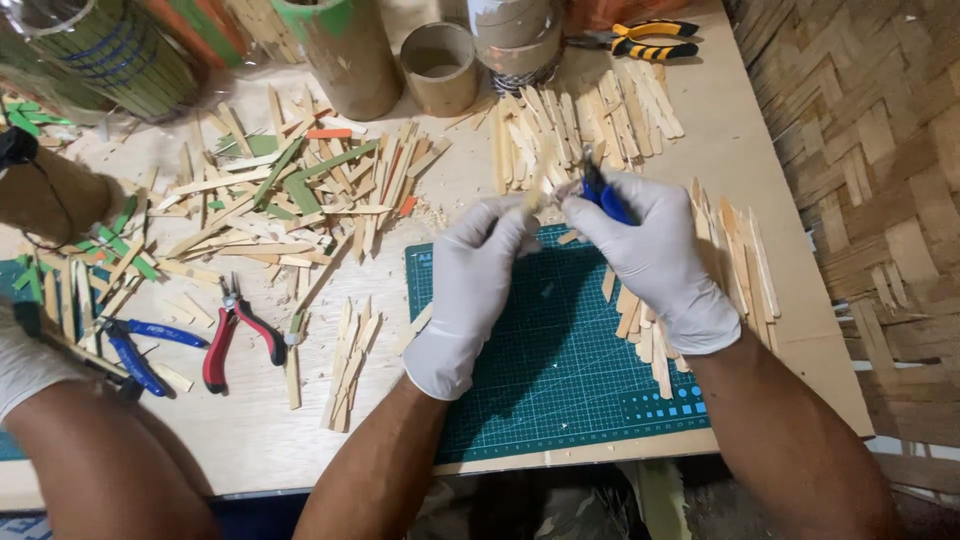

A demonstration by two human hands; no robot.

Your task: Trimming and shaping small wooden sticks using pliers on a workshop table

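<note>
Both my hands wear white gloves and meet above the far edge of a green cutting mat [560,370]. My left hand [475,270] pinches a pale wooden stick [537,185] that points up and away. My right hand [650,255] grips blue-handled pliers [600,195], their jaws at the stick. Piles of flat wooden sticks [590,120] lie just beyond my hands, and more [735,255] lie right of my right hand.
Red-handled pliers [235,335] and blue-handled pliers [140,345] lie on the left. Green and orange painted sticks [300,180] are scattered there. Cardboard tubes [438,65] and yellow-black cutters [650,40] stand at the back. Another person's arm [90,450] is at lower left. A woven wall [880,150] runs along the right.
</note>
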